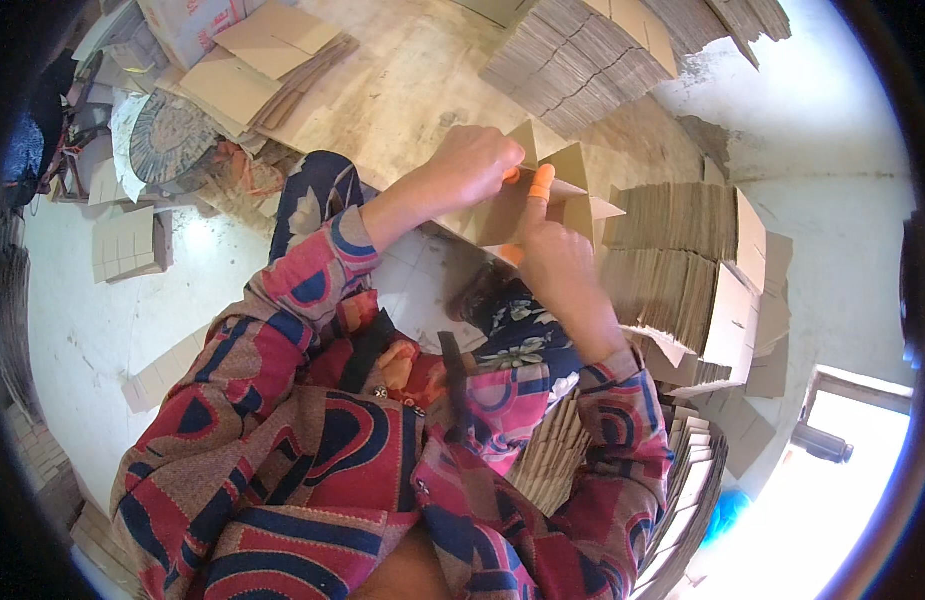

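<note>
My left hand [473,165] is curling closed, gripping the upper-left edge of a cardboard divider [508,208] made of crossing panels. My right hand [563,262] is touching the divider's near right side, forefinger pointing along a panel and thumb spread below; its other fingers are hiding, so I cannot tell whether it is gripping. Orange finger covers [543,183] are wrapping some of my fingertips. The divider is sitting at the near edge of the tabletop [413,65], partly covered by my hands. Just right of it, a tall cardboard stack [673,270] is crowding that side; beyond it, another stack [573,65] is standing at the far right. Flat sheets [273,42] are lying at the far left, near a mottled round object [186,138]. My floral-covered knee [318,200] is pressing close to the tabletop. More folded cardboard [551,455] is filling the space beside my right forearm, and a blue item [725,515] is showing near the bright opening [863,460].
</note>
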`<control>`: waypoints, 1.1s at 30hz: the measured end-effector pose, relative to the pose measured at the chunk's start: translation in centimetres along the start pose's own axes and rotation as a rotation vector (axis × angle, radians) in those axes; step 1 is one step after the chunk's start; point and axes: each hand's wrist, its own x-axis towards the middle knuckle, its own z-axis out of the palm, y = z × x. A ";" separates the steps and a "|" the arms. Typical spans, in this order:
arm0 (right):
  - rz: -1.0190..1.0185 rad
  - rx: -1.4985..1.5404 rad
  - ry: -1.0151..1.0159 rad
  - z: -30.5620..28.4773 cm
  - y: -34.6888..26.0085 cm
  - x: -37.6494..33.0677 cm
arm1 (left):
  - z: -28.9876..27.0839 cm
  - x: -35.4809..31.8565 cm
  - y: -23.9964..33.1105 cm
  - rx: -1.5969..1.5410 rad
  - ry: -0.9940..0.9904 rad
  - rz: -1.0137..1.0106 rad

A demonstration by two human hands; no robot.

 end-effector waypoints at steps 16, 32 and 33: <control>-0.123 0.337 0.349 0.4 6.3 -0.7 | 1.3 3.0 2.0 0.023 0.035 0.529; -0.317 0.180 0.690 0.6 5.0 -2.1 | -2.9 -0.7 1.2 0.083 -0.057 0.577; -0.309 0.076 0.830 -0.8 3.8 -2.7 | -3.7 -1.7 0.8 0.114 0.031 0.616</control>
